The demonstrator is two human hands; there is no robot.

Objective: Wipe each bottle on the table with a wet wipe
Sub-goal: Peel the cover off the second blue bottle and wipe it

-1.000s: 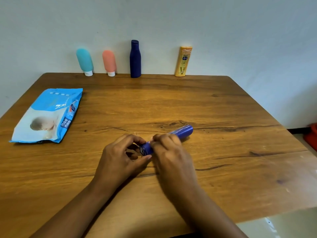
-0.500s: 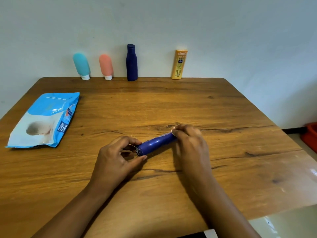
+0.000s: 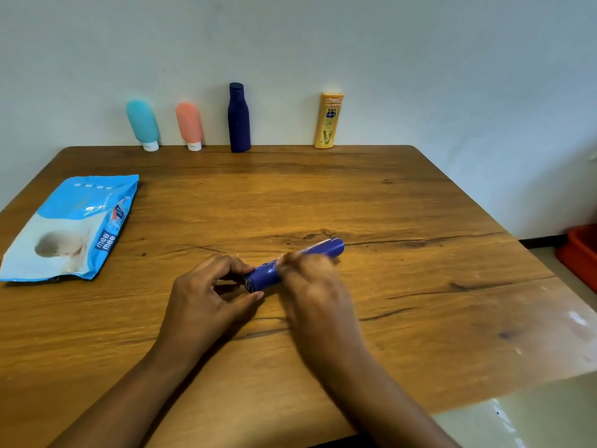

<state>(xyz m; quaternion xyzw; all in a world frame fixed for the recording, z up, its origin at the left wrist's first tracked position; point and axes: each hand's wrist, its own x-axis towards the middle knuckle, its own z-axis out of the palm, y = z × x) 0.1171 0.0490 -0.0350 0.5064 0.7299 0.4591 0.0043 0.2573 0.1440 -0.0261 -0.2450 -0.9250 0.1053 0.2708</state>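
1. Left hand (image 3: 206,295): thumb and fingertips pinched the near end of the tube (image 3: 326,248) and held it fast.
2. Right hand (image 3: 311,286): laid over the tube's middle, fingers bent down onto it. The hand was blurred. Whether it closed round the tube, or pressed a wipe against it, could not be determined.
3. Tube: lying on its side on the table (image 3: 371,195), front of centre. Its far end pointed away and to the right, clear of the right hand.
4. Remainder, left to right:
   - The pack (image 3: 71,227) lay flat at the left edge, well apart from the hands.
   - The teal bottle (image 3: 142,122) and pink bottle (image 3: 189,124) stood cap-down at the far edge by the wall.
   - The navy bottle (image 3: 239,118) and yellow bottle (image 3: 328,121) stood in the same row.
   - A red bin (image 3: 581,250) sat on the floor beyond the right edge.
5. Step in hand, as judged: wiping of the tube, the left hand steadying while the right worked along the barrel. The far end was uncovered.
6. Next move, as judged:
   - The right hand would need to carry on to the far end.
   - The left would need to turn the tube so the underside is reached.
   - The pinched end would then call for a change of grip.
   - Nothing in view showed whether the four bottles at the back had been wiped.
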